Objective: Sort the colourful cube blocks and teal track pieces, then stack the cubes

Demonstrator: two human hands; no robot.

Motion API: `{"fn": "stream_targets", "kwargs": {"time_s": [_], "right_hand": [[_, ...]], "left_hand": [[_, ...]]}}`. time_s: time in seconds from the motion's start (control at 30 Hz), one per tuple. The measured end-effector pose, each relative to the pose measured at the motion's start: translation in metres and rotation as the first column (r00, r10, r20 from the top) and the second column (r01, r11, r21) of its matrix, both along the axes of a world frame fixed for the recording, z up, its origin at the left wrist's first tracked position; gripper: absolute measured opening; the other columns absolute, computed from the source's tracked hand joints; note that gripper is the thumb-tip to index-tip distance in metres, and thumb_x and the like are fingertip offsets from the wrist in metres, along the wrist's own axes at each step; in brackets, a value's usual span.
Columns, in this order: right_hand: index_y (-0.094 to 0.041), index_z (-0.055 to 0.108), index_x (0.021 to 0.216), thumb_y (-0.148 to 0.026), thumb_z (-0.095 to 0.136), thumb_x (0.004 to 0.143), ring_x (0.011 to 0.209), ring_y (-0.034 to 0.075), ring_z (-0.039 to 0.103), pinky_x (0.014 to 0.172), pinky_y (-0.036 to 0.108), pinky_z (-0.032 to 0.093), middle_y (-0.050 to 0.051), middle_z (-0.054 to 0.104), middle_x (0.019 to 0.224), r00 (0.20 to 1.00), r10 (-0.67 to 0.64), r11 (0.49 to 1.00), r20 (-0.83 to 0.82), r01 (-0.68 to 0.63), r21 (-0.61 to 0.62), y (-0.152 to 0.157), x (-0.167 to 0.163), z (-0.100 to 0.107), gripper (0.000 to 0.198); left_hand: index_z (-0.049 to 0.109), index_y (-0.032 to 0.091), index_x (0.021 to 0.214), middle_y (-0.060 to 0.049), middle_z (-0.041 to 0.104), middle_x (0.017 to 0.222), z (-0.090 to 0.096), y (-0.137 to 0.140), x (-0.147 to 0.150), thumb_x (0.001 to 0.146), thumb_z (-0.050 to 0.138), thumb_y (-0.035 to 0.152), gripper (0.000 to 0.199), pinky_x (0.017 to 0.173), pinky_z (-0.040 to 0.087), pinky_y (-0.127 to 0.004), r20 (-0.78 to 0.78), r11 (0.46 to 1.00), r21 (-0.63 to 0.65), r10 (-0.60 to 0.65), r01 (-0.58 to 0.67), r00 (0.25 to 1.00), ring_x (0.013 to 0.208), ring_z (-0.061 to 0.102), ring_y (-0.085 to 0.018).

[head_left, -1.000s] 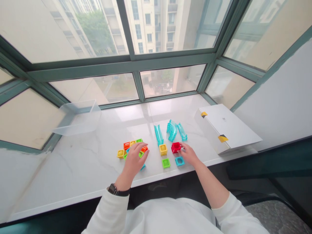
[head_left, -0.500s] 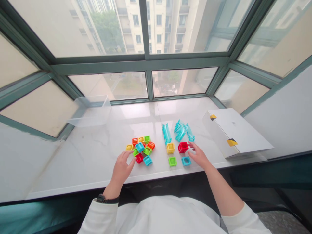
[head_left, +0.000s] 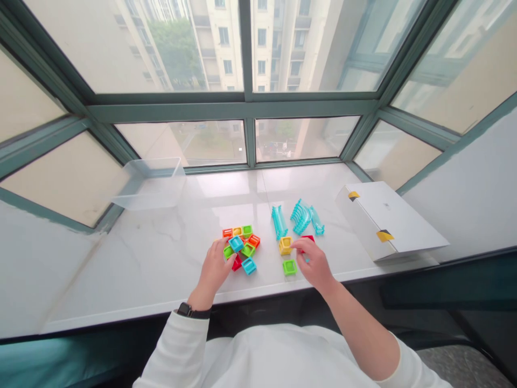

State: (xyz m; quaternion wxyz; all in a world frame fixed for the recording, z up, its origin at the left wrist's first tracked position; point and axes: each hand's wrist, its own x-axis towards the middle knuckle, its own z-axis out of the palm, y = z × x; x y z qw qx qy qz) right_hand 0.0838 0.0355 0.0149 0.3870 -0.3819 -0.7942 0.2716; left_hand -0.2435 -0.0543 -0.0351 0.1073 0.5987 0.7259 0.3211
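Left hand (head_left: pixel 216 264) against the near-left side of the block pile (head_left: pixel 236 243) on the tabletop (head_left: pixel 153 253): I see thumb and fingers parted about a green block (head_left: pixel 228 251), but cannot tell whether they grip it. Right hand (head_left: pixel 313 264), fingers curled, index tip at the right side of the yellow block (head_left: pixel 285 246); contact seems likely, a firm hold I cannot confirm. That block stands apart from the pile, which, I judge, gives fingers access to its sides. The hand partly hides a red block (head_left: pixel 309 237). The tracks (head_left: pixel 278 222) lie behind, presumably to leave the near strip free for handling; the bin (head_left: pixel 147 199) and carton (head_left: pixel 388 215) flank the workspace, probably to avoid obstructing either arm.
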Motion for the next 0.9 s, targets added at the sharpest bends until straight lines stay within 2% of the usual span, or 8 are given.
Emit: {"fn": "stream_targets", "kwargs": {"time_s": [0.07,0.13,0.23,0.33,0.53,0.73,0.9], "right_hand": [[-0.026,0.069,0.12,-0.012,0.052,0.09,0.12,0.026,0.065,0.108,0.046,0.052,0.009,0.07,0.123,0.98,0.174,0.984,0.094,-0.17,-0.049,-0.006,-0.028,-0.013,0.037],[-0.025,0.064,0.135,-0.011,0.057,0.088,0.128,0.027,0.061,0.113,0.048,0.05,0.01,0.065,0.137,0.939,0.289,0.957,0.187,-0.275,-0.097,-0.011,-0.055,-0.03,0.05],[-0.022,0.061,0.142,-0.01,0.064,0.085,0.138,0.03,0.054,0.117,0.051,0.045,0.014,0.06,0.147,0.873,0.372,0.928,0.317,-0.352,-0.119,-0.018,-0.088,-0.056,0.058],[-0.02,0.058,0.147,-0.01,0.068,0.085,0.147,0.034,0.047,0.12,0.055,0.041,0.017,0.052,0.157,0.824,0.381,0.924,0.418,-0.352,-0.148,-0.019,-0.11,-0.073,0.063],[-0.02,0.052,0.155,-0.027,0.083,0.082,0.154,0.042,0.036,0.123,0.059,0.036,0.02,0.039,0.167,0.748,0.368,0.93,0.552,-0.311,-0.197,-0.018,-0.129,-0.074,0.079],[-0.024,0.053,0.154,-0.035,0.083,0.084,0.154,0.04,0.037,0.122,0.057,0.038,0.017,0.045,0.164,0.717,0.352,0.934,0.602,-0.307,-0.181,-0.017,-0.129,-0.071,0.077],[-0.025,0.052,0.155,-0.036,0.081,0.086,0.154,0.039,0.036,0.122,0.057,0.037,0.016,0.046,0.164,0.724,0.35,0.935,0.595,-0.311,-0.172,-0.017,-0.128,-0.075,0.075]], "left_hand": [[0.053,0.022,0.138,-0.014,0.064,0.13,-0.001,0.004,0.001,0.092,0.063,0.032,0.048,0.108,0.05,-0.053,-0.006,1.0,-0.013,0.012,-0.012,1.0,0.124,0.061,-0.033],[0.054,0.021,0.137,-0.014,0.065,0.129,-0.004,0.006,0.002,0.092,0.063,0.033,0.047,0.107,0.05,-0.053,-0.015,1.0,-0.007,0.023,-0.023,1.0,0.122,0.062,-0.033],[0.055,0.02,0.137,-0.014,0.065,0.128,-0.01,0.009,0.003,0.091,0.065,0.031,0.048,0.107,0.05,-0.051,-0.013,0.999,0.006,0.044,-0.044,0.999,0.121,0.063,-0.032],[0.055,0.019,0.137,-0.015,0.065,0.13,-0.017,0.012,0.004,0.089,0.066,0.029,0.05,0.108,0.05,-0.051,0.003,0.998,-0.01,0.055,-0.055,0.998,0.124,0.062,-0.032],[0.053,0.02,0.138,-0.016,0.064,0.135,-0.023,0.02,0.006,0.088,0.066,0.024,0.052,0.111,0.048,-0.051,0.02,0.998,-0.042,0.057,-0.056,0.998,0.131,0.06,-0.032],[0.055,0.02,0.136,-0.018,0.066,0.136,-0.022,0.023,0.01,0.093,0.057,0.022,0.042,0.101,0.053,-0.049,0.024,0.983,-0.155,0.102,-0.097,0.995,0.123,0.066,-0.032],[0.053,0.022,0.137,-0.017,0.068,0.136,-0.019,0.021,0.009,0.097,0.055,0.026,0.041,0.094,0.055,-0.045,0.044,0.971,-0.202,0.135,-0.124,0.99,0.121,0.068,-0.031]]}}
